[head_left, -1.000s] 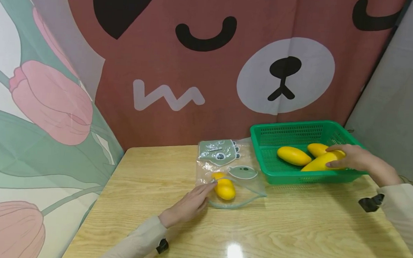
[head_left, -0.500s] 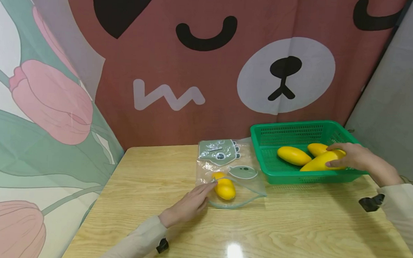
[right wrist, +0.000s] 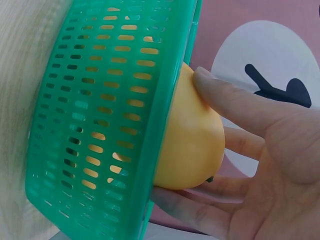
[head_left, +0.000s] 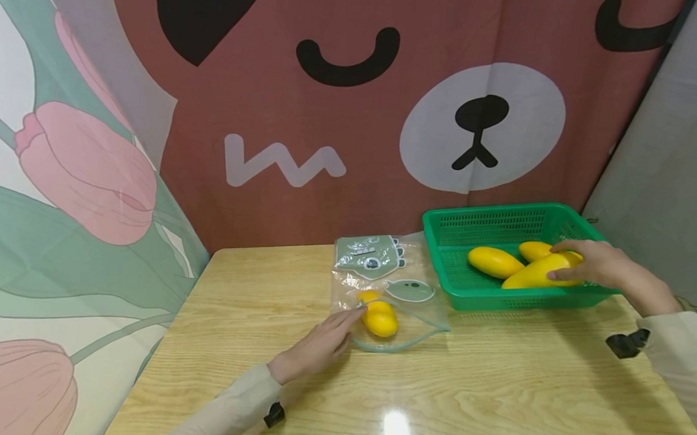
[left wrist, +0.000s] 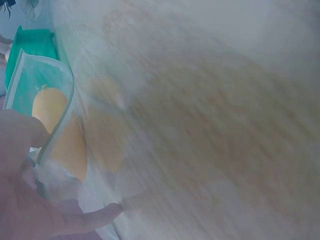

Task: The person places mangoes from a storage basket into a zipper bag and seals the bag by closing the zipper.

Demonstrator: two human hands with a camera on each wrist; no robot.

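Note:
A clear zip bag (head_left: 423, 317) with green printed shapes lies on the table, its mouth facing the front, with yellow mangoes (head_left: 380, 319) inside. The left hand (head_left: 320, 345) touches the bag's mouth at its left edge; in the left wrist view its thumb and a finger (left wrist: 100, 216) are at the bag's rim. Over the right end of the green basket (head_left: 498, 303), the right hand (head_left: 597, 265) grips a yellow mango (head_left: 537, 273). In the right wrist view, thumb and fingers are around that mango (right wrist: 192, 135) above the basket's rim (right wrist: 167, 90).
Two more yellow mangoes (head_left: 496, 263) lie in the basket, left of and behind the gripped one. The wooden table (head_left: 249, 298) meets a bear-printed cloth (head_left: 301, 208) at its back edge. A grey cloth (head_left: 664, 168) hangs at the right.
The mango in the right hand has shifted slightly to the left within the basket. The left hand and the bag have not visibly moved.

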